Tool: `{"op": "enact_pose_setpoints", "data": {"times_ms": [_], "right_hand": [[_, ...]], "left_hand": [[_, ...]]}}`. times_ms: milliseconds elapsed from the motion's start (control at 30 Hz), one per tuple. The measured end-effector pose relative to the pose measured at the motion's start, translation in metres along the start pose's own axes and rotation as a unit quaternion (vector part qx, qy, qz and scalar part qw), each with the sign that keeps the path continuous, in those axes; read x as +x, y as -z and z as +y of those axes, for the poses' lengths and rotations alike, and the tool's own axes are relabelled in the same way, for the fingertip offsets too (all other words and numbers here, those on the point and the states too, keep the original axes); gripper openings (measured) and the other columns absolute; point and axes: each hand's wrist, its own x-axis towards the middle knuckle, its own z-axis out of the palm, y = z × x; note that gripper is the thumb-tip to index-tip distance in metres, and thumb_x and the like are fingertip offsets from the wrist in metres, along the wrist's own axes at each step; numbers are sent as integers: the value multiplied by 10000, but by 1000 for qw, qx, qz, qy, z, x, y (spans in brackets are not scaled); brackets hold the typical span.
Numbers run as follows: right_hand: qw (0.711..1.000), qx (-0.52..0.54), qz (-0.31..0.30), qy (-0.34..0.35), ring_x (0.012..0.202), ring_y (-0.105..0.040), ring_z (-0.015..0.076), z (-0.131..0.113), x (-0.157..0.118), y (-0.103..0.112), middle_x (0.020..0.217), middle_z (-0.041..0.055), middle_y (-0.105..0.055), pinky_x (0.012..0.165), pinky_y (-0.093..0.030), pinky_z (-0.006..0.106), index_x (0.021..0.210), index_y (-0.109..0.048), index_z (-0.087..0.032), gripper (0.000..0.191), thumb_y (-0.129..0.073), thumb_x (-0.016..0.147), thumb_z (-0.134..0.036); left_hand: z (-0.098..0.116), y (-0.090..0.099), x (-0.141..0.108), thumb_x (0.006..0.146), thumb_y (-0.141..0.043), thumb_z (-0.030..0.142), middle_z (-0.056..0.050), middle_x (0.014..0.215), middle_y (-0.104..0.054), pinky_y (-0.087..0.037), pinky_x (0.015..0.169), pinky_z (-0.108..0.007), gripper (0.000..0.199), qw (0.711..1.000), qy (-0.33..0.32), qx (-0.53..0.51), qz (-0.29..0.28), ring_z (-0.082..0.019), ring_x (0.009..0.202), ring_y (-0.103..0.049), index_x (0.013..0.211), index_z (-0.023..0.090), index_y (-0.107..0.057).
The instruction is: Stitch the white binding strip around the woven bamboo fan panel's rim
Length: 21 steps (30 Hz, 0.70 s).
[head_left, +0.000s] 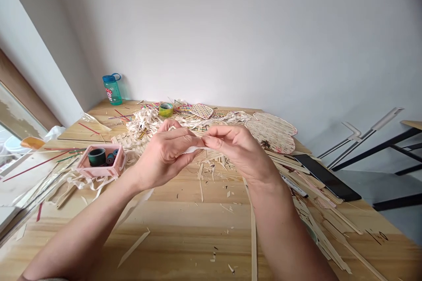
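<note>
My left hand (173, 147) and my right hand (231, 145) meet fingertip to fingertip above the middle of the table. Both are closed in a pinch on a white ribbon (191, 149), a small part of which shows between the left thumb and fingers. A pale length of ribbon (136, 206) hangs below my left wrist. The exact spot where the right fingertips grip is partly covered by the fingers. Behind the hands lie woven strip pieces, including a large pale woven panel (272, 129) at the right and a small woven square (201, 110).
A pink basket (99, 171) with thread spools stands at the left. Further back are a teal bottle (113, 90) and a yellow-green tape roll (165, 109). At the right lie a black phone-like slab (328, 178), a marker (294, 185) and many thin strips. Scraps litter the wooden table (184, 237).
</note>
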Motion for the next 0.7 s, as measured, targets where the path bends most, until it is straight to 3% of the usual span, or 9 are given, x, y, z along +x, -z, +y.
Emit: {"op": "enact_pose_setpoints", "data": {"times_ms": [133, 267, 333, 400, 500, 567, 700], "right_hand": [[997, 70, 20, -28, 630, -449, 105, 12, 6, -4, 658, -43, -530, 615, -373, 242, 705, -665, -174, 256, -701, 876, -361], [979, 146, 133, -52, 664, -470, 107, 28, 18, 7, 720, -29, -556, 576, -404, 199, 715, -645, -191, 285, -828, 769, -403], [970, 180, 155, -57, 625, -456, 95, 29, 22, 16, 767, -28, -571, 512, -391, 182, 747, -618, -207, 318, -831, 758, -443], [961, 228, 132, -79, 487, -321, 63, 25, 23, 24, 702, -63, -507, 420, -314, 170, 761, -592, -213, 293, -785, 825, -424], [943, 295, 100, -115, 393, -82, 46, 20, 21, 33, 575, -133, -288, 353, -219, 159, 762, -583, -207, 242, -650, 978, -293], [935, 314, 109, -123, 366, -100, 41, 23, 22, 38, 547, -144, -219, 354, -244, 131, 765, -584, -198, 268, -571, 1033, -205], [909, 359, 161, -139, 376, -327, 27, 44, 33, 48, 527, -122, -345, 392, -400, 81, 710, -550, -186, 325, -573, 1008, -59]], "left_hand": [[2, 0, 1, 983, -608, 207, -45, 876, -804, -481, 935, -386, 155, 998, 6, -53, -19, -184, 822, -710, 998, 235, -759], [9, 1, 2, 976, -632, 255, -49, 855, -790, -517, 931, -385, 139, 989, 66, -129, -40, -188, 807, -699, 959, 235, -768], [9, 2, 2, 966, -651, 274, -56, 861, -785, -541, 864, -356, 136, 982, 101, -157, -24, -189, 818, -696, 931, 231, -775], [6, 3, 2, 947, -685, 282, -58, 868, -782, -549, 771, -315, 124, 974, 131, -185, 1, -183, 807, -697, 893, 223, -779], [0, 4, 1, 915, -735, 303, -58, 859, -777, -535, 685, -284, 114, 957, 171, -234, 25, -177, 778, -694, 861, 216, -785], [-2, 4, 1, 900, -756, 308, -59, 855, -772, -524, 677, -280, 108, 945, 188, -266, 34, -174, 774, -686, 860, 215, -791], [-1, 6, 1, 865, -796, 315, -46, 792, -746, -490, 640, -274, 104, 917, 217, -329, 57, -151, 706, -642, 837, 215, -803]]}}
